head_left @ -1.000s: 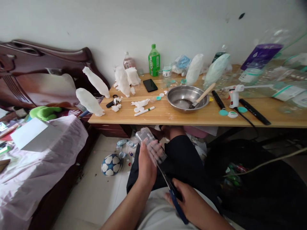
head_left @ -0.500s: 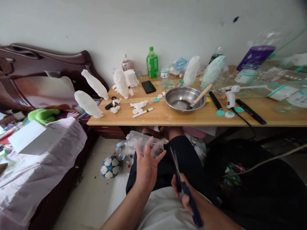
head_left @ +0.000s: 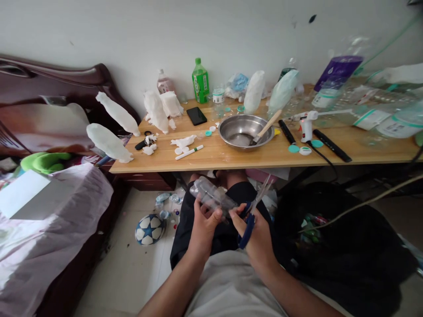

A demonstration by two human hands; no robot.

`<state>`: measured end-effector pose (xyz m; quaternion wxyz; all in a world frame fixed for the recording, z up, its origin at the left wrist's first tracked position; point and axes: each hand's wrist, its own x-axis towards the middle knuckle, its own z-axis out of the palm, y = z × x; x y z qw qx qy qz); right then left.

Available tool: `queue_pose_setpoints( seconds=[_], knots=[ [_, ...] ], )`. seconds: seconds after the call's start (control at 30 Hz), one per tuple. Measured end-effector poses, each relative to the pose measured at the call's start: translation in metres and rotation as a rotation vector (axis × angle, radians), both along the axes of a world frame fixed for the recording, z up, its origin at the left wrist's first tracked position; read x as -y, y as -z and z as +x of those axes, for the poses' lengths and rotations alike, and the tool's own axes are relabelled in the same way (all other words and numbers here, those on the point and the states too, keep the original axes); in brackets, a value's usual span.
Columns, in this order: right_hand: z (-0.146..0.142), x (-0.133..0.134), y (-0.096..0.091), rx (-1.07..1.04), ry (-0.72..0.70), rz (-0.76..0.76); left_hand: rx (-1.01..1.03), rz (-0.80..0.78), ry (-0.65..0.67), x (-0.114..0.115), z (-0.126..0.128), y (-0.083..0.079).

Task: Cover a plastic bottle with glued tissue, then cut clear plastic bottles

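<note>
Above my lap, my left hand is wrapped round a clear plastic bottle, which lies tilted with its narrow end up and to the left. My right hand holds a pair of scissors with dark blue handles, its blades pointing up and away to the right. The right fingertips reach the near end of the bottle and seem to touch it. Motion blurs the bottle, so its cut edge, if any, does not show.
Beyond my knees stands a wooden table with a steel bowl and brush, a glue gun, a phone, a marker and white-wrapped shapes. A football and bottle pieces lie on the floor.
My left hand has closed round the bottle from an open palm. My right hand has brought the scissors up and forward to the bottle's near end. The view has shifted slightly right.
</note>
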<state>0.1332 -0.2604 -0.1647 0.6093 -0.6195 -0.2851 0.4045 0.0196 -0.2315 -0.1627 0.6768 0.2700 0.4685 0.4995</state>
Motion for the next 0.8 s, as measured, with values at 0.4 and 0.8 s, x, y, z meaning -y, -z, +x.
queue_pose_setpoints(
  seconds=[0.4,0.8],
  knots=[
    [-0.013,-0.003,-0.002,-0.201,0.044,0.031,0.192,-0.176,0.14,0.033,0.001,-0.033],
    [-0.016,-0.005,0.001,-0.362,-0.036,0.037,0.234,-0.144,-0.017,0.01,0.004,-0.011]
  ],
)
